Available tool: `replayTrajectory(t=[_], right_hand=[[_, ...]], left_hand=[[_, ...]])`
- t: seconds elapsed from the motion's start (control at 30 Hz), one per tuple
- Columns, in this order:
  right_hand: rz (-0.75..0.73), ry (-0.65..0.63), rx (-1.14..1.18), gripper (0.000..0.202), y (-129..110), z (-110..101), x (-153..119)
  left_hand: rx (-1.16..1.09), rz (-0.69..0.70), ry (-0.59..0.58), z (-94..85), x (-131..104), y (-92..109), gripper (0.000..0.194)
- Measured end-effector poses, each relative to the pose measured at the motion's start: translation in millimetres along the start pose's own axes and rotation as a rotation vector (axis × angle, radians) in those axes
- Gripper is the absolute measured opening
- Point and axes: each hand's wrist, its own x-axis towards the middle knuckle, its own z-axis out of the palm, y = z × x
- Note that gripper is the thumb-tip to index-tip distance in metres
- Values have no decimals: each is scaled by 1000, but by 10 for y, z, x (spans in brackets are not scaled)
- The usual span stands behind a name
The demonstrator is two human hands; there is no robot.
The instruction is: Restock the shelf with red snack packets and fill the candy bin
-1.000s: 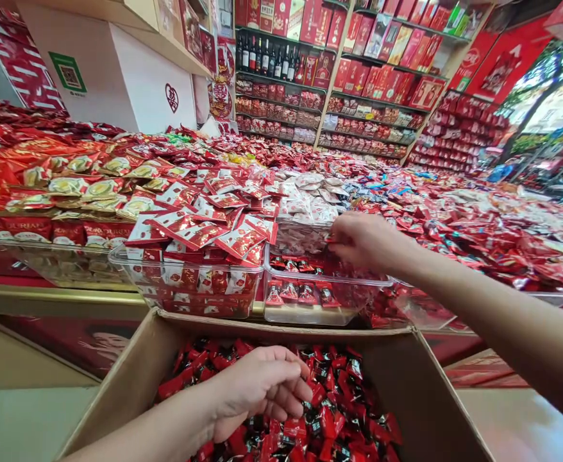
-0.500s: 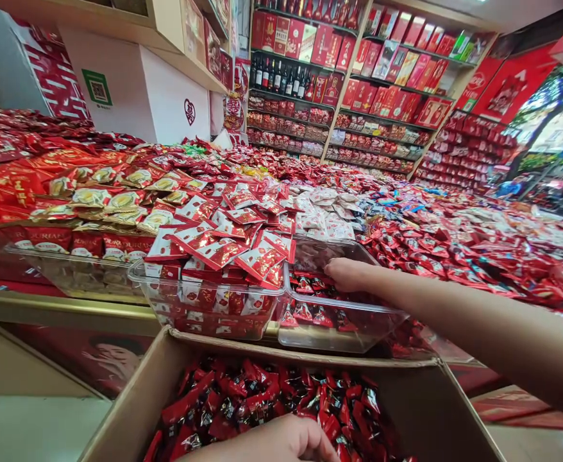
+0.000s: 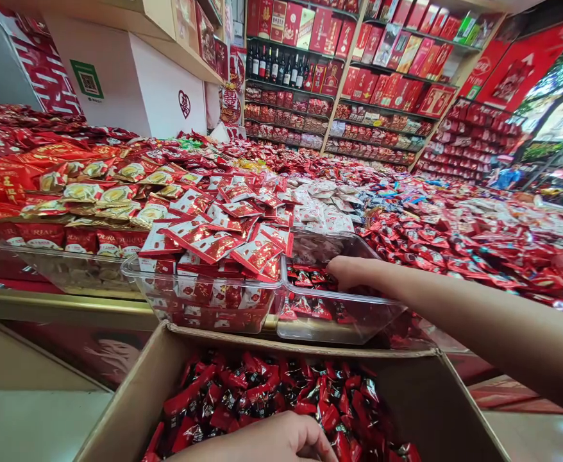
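Observation:
Red-and-black wrapped candies (image 3: 243, 391) fill much of an open cardboard box (image 3: 454, 398) at the bottom of the head view. Over them, my left hand (image 3: 281, 436) rests with its fingers curled down; the tips are cut off by the frame's edge. My right hand (image 3: 351, 273) reaches into a clear plastic bin (image 3: 329, 321), its fingers bent inward and closed. Similar small candies (image 3: 305, 279) lie in that bin beside and below the right hand. What either hand holds, if anything, is hidden.
Left of that bin, another clear bin (image 3: 209, 301) is heaped with red-and-white packets (image 3: 214, 240). Gold durian packets (image 3: 113, 192) stand farther left. Red candies (image 3: 454, 250) spread beneath and beyond my right arm. Shelves with bottles (image 3: 281, 67) and boxes rise behind.
The view has shifted slightly, so the bins and packets sit a little higher and farther left. Both hands stay in nearly the same places, the right one still in the bin.

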Motion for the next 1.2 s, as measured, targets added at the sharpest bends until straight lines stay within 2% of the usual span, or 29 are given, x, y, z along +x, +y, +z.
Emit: replayTrajectory(t=[0.2,0.37,0.5,0.57,0.63,0.7,0.73,0.77,0.83,0.9,0.97,1.03,1.1,1.2], right_hand=[[14,-1,5,33,-2,-44,-22],[24,33,-13,36,-9,-79,-33],[45,94,-7,25,53,-274,-141],[66,196,30,22,82,-445,-352],[78,400,107,21,46,-599,-693],[47,618,229,20,-98,-644,-1091],[-2,650,329,21,-212,-596,-1272],[-91,620,450,20,-350,-489,-1418],[-259,443,673,19,-666,-105,-1564],[-317,215,773,14,-978,434,-1508],[-286,45,710,40,-1231,972,-1335],[-187,-82,624,60,-1402,1358,-1166],[-115,-140,569,70,-1493,1529,-1078],[-118,-184,552,66,-1533,1498,-1088]], left_hand=[[52,-11,9,-1,-31,61,22],[111,-80,99,7,14,7,24],[185,-137,145,13,3,7,27],[268,-164,162,1,-30,6,29],[396,-151,171,-22,-58,-42,30],[560,-102,176,-43,-61,-153,31],[646,-73,169,-47,-49,-227,32],[729,-48,152,-43,-28,-305,33],[867,-24,90,-10,32,-445,35],[976,-45,34,47,94,-530,33],[1054,-93,17,108,131,-546,30],[1096,-118,26,154,133,-517,32],[1100,-127,42,178,112,-480,38],[1102,-145,91,185,83,-459,44]])
